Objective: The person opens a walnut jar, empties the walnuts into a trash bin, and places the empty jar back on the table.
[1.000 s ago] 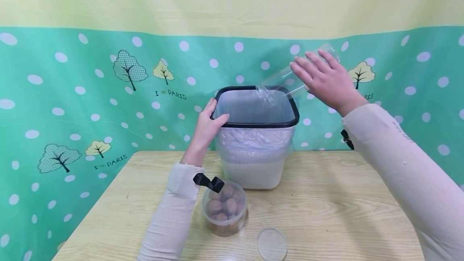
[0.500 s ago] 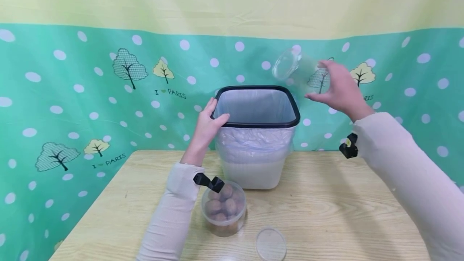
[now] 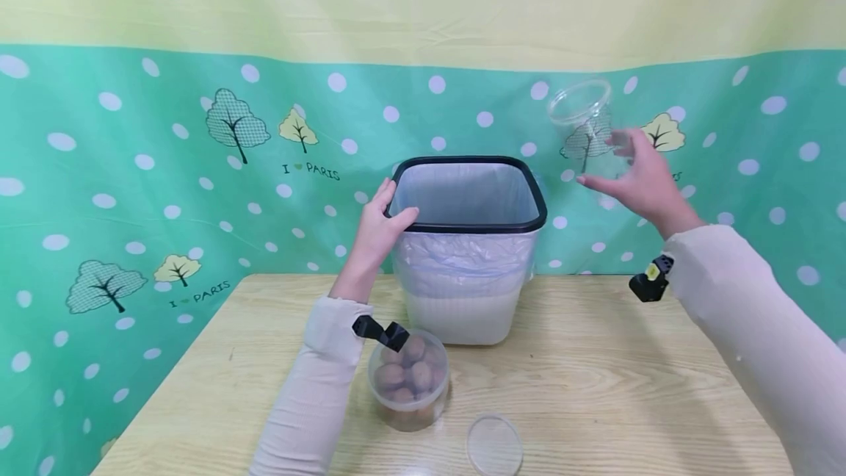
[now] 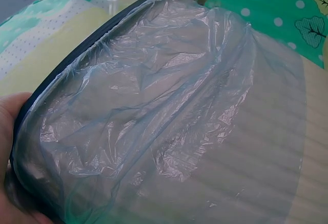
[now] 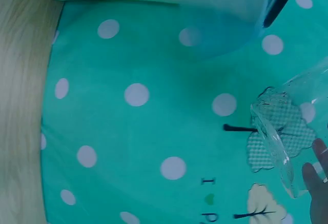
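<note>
A white trash bin point(image 3: 463, 318) with a black rim and a clear bag liner stands at the back of the table. My left hand point(image 3: 378, 230) grips its rim at the left corner; in the left wrist view the crinkled liner point(image 4: 143, 101) fills most of the picture. To the right of the bin and above the table, my right hand point(image 3: 644, 175) holds a clear plastic jar point(image 3: 584, 127) between thumb and fingers. The jar has no lid on, its mouth points up and leans a little left. I see nothing inside it. Fingers point(image 5: 320, 183) show at the right wrist view's edge.
A round clear tub point(image 3: 410, 388) of brown, round walnut-like things stands in front of the bin, near my left forearm. A round clear lid point(image 3: 494, 445) lies at the table's point(image 3: 595, 388) front. Behind hangs a green, polka-dotted cloth point(image 3: 132, 138).
The jar has gone from tipped with its mouth over the bin to nearly upright. My right hand has moved right, away from the bin, and turned. My left hand has stayed put.
</note>
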`<state>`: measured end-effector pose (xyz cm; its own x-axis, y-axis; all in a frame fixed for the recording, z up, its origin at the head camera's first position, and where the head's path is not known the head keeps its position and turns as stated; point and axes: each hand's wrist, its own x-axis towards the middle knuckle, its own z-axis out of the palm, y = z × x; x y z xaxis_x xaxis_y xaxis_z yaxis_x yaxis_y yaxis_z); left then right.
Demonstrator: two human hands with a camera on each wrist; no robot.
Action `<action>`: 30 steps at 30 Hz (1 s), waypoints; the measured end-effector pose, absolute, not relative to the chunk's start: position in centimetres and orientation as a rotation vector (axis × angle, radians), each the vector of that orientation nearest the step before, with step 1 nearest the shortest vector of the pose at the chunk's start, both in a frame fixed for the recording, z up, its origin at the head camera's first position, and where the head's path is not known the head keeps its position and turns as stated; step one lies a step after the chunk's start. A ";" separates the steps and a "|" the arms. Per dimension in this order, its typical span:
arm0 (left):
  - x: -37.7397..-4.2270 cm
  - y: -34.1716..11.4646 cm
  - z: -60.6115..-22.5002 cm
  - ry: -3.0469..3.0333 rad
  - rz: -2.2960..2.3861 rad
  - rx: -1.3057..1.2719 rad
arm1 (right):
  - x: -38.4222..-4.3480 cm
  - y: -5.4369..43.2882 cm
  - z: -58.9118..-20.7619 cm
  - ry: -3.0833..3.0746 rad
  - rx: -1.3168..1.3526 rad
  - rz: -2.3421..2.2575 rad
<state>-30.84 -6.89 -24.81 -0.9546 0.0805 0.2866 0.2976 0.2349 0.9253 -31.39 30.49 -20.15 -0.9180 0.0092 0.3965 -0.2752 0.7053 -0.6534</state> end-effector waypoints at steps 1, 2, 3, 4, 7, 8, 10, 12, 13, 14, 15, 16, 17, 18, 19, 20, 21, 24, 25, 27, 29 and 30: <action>-30.8 -6.9 -24.8 -2.323 -1.805 -0.357 | -31.4 30.8 -20.6 -2.548 0.192 1.070; -30.8 -6.9 -24.8 -2.321 -1.804 -0.358 | -31.3 31.1 -21.1 -2.549 0.178 1.086; -30.9 -6.9 -24.8 -2.320 -1.804 -0.358 | -31.3 31.3 -21.5 -2.547 0.163 1.107; -30.9 -6.9 -24.8 -2.319 -1.801 -0.361 | -31.2 31.5 -22.0 -2.543 0.147 1.125; -30.9 -6.9 -24.8 -2.318 -1.798 -0.371 | -31.1 32.1 -23.3 -2.525 0.093 1.179; -30.9 -6.9 -24.8 -2.317 -1.799 -0.371 | -31.1 32.3 -23.7 -2.518 0.072 1.198; -30.9 -6.9 -24.9 -2.316 -1.801 -0.371 | -31.1 32.6 -24.7 -2.503 0.039 1.231; -30.9 -7.0 -24.9 -2.315 -1.804 -0.369 | -31.0 32.8 -25.7 -2.491 0.015 1.268; -30.9 -7.0 -24.9 -2.319 -1.806 -0.365 | -31.0 32.9 -26.2 -2.483 0.008 1.283; -30.9 -7.0 -24.8 -2.321 -1.808 -0.363 | -30.9 33.1 -26.7 -2.474 0.002 1.302; -31.0 -7.0 -24.8 -2.320 -1.810 -0.366 | -30.8 33.2 -27.2 -2.464 -0.002 1.320; -31.0 -7.0 -24.8 -2.322 -1.811 -0.369 | -30.8 33.4 -27.7 -2.459 -0.011 1.332; -30.9 -7.0 -24.8 -2.323 -1.813 -0.368 | -30.7 33.6 -28.3 -2.454 -0.021 1.345; -30.9 -7.0 -24.7 -2.323 -1.815 -0.367 | -30.7 33.8 -28.9 -2.447 -0.028 1.352; -30.9 -6.9 -24.7 -2.324 -1.814 -0.366 | -30.7 34.0 -29.5 -2.439 -0.035 1.364; -30.9 -6.9 -24.8 -2.319 -1.813 -0.367 | -30.6 34.1 -30.1 -2.436 -0.050 1.375; -30.9 -6.9 -24.8 -2.315 -1.813 -0.368 | -30.6 34.3 -30.7 -2.430 -0.061 1.387; -30.9 -6.9 -24.8 -2.310 -1.810 -0.370 | -30.5 34.6 -32.4 -2.409 -0.093 1.423; -30.9 -6.9 -24.8 -2.309 -1.807 -0.371 | -30.4 34.6 -32.8 -2.400 -0.100 1.438; -30.9 -6.8 -24.8 -2.307 -1.805 -0.371 | -30.3 34.6 -33.8 -2.385 -0.112 1.465; -30.8 -6.8 -24.8 -2.307 -1.800 -0.364 | -30.3 34.6 -34.7 -2.377 -0.117 1.485; -30.8 -6.8 -24.8 -2.307 -1.800 -0.359 | -30.2 34.6 -35.1 -2.373 -0.114 1.502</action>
<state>-30.82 -6.81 -24.81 -0.9520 0.0715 0.2977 0.3061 0.2321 0.9233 -30.20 34.59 -35.07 -0.9424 0.2406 0.2324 -0.1071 0.4412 -0.8910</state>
